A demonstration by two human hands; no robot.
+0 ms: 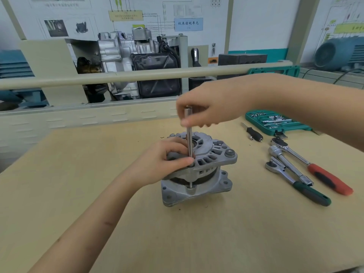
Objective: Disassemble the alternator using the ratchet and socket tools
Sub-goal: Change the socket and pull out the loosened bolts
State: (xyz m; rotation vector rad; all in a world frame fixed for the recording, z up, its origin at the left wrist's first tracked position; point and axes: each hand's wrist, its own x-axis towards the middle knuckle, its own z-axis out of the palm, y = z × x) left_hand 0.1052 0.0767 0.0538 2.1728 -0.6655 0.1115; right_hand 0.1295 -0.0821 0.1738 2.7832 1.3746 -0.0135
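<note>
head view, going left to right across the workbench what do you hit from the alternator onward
alternator with the hands on it → black-handled driver → green-handled ratchet → red-handled ratchet. The middle all-metal ratchet and the green socket case overlap these in the order, so they are left out.

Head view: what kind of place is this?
Likely an automotive training workshop: wiring-diagram posters on the wall, a cutaway transmission display behind the bench, and a green socket set case beside ratchets.
</note>
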